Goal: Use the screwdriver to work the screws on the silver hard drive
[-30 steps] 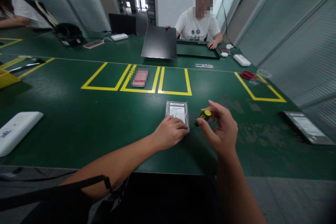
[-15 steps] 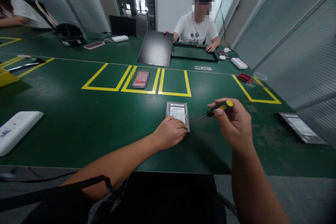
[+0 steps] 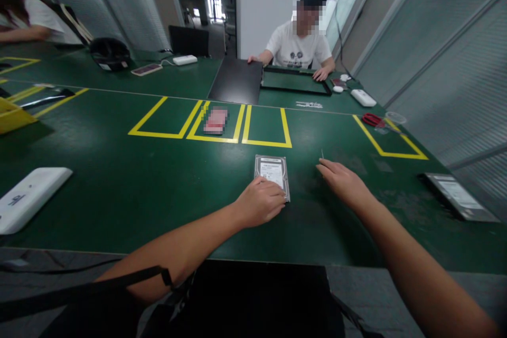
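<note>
A silver hard drive [image 3: 271, 168] with a white label lies flat on the green table [image 3: 190, 185] in front of me. My left hand [image 3: 262, 202] rests over its near end, fingers curled together and gripping its right edge. To the right of the drive, apart from it, my right hand [image 3: 344, 179] is palm down, closed around a screwdriver [image 3: 322, 153]. Only the thin metal shaft shows past the fingertips, pointing away from me; the handle is hidden under the hand.
A second hard drive [image 3: 461, 196] lies at the right. At the left edge sits a white power-bank-like box [image 3: 34, 198]. Yellow tape outlines [image 3: 267, 144] mark the table beyond. Across it, a person [image 3: 299, 45] holds a dark panel [image 3: 237, 82] beside a black frame [image 3: 297, 92].
My right hand has turned palm down, swinging the screwdriver's tip from pointing left to pointing away. My left hand stays on the hard drive. The person opposite has lowered the dark panel.
</note>
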`<control>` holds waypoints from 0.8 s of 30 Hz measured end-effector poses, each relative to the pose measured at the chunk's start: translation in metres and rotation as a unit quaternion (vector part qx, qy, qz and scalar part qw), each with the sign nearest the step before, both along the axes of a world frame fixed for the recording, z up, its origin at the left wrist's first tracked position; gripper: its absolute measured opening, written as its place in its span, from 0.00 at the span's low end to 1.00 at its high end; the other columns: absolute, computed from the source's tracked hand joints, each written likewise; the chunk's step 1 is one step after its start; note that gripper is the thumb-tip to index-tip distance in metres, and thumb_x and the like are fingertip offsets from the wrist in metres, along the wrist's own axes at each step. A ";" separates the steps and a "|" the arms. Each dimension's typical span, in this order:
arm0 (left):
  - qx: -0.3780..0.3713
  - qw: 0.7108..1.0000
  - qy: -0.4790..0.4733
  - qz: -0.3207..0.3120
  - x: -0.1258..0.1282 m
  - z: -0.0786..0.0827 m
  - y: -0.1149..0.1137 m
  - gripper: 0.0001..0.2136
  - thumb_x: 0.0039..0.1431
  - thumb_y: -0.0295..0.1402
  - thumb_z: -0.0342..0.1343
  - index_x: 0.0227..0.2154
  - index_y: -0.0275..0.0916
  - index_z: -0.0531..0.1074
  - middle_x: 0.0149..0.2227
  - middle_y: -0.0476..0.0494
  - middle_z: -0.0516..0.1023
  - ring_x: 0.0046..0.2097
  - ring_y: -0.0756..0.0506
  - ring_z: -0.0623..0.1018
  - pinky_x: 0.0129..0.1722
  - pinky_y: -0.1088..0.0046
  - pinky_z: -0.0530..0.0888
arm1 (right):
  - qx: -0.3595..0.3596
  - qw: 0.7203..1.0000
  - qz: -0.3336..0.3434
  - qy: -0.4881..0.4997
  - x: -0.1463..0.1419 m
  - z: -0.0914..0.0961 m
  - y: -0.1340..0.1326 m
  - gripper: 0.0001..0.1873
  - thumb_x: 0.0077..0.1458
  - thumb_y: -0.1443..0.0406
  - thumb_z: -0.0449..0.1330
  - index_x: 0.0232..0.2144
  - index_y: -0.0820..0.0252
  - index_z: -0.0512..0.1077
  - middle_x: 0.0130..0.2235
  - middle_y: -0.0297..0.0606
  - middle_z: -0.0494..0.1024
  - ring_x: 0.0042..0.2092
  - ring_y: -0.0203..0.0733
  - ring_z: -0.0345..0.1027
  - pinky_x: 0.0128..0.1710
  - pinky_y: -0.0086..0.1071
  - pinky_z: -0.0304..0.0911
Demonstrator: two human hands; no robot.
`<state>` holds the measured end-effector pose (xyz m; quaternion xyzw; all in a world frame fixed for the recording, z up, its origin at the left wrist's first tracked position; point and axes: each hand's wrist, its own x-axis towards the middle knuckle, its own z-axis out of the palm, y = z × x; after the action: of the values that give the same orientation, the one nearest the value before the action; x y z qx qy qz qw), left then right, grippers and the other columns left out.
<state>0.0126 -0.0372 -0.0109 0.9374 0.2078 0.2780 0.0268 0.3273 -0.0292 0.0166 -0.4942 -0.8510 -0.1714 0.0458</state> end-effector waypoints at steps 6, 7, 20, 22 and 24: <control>-0.010 1.000 -0.001 -0.005 -0.001 0.006 0.000 0.10 0.68 0.36 0.52 0.41 0.40 0.77 0.42 0.44 0.83 0.47 0.45 0.79 0.49 0.63 0.64 | -0.043 0.995 -0.047 -0.078 0.012 -0.004 -0.001 0.24 0.59 0.78 0.47 0.54 0.68 0.72 0.60 0.54 0.66 0.57 0.51 0.67 0.55 0.38 0.69; -0.012 1.000 -0.004 -0.014 -0.002 0.008 0.001 0.11 0.68 0.38 0.52 0.42 0.40 0.77 0.42 0.44 0.83 0.47 0.45 0.79 0.50 0.63 0.64 | -0.052 0.994 -0.052 -0.083 0.014 -0.005 -0.001 0.24 0.59 0.78 0.47 0.54 0.67 0.72 0.60 0.53 0.66 0.57 0.50 0.67 0.55 0.38 0.69; -0.113 0.946 -0.199 0.228 -0.034 0.003 0.056 0.14 0.60 0.23 0.46 0.46 0.35 0.71 0.43 0.39 0.78 0.44 0.44 0.77 0.46 0.63 0.75 | -0.104 0.991 -0.070 -0.036 0.019 -0.002 0.003 0.26 0.59 0.77 0.52 0.58 0.63 0.72 0.60 0.55 0.66 0.54 0.54 0.70 0.53 0.44 0.71; -0.170 0.941 -0.181 0.231 -0.041 -0.007 0.074 0.20 0.53 0.19 0.47 0.50 0.35 0.68 0.44 0.39 0.78 0.43 0.45 0.78 0.47 0.63 0.77 | -0.111 0.991 -0.069 -0.035 0.021 0.000 0.004 0.28 0.57 0.78 0.51 0.59 0.62 0.70 0.60 0.54 0.66 0.53 0.53 0.71 0.53 0.44 0.71; -0.223 0.940 -0.154 0.209 -0.046 -0.013 0.087 0.26 0.51 0.19 0.48 0.55 0.34 0.64 0.48 0.38 0.79 0.46 0.44 0.79 0.50 0.61 0.77 | -0.122 0.989 -0.069 -0.038 0.021 0.003 0.004 0.30 0.57 0.79 0.50 0.61 0.62 0.69 0.60 0.52 0.67 0.53 0.51 0.71 0.52 0.42 0.72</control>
<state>-0.0331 0.0498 -0.0241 0.7888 0.4487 0.3651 0.2079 0.3486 -0.0250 0.0201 -0.5465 -0.8308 -0.0877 -0.0587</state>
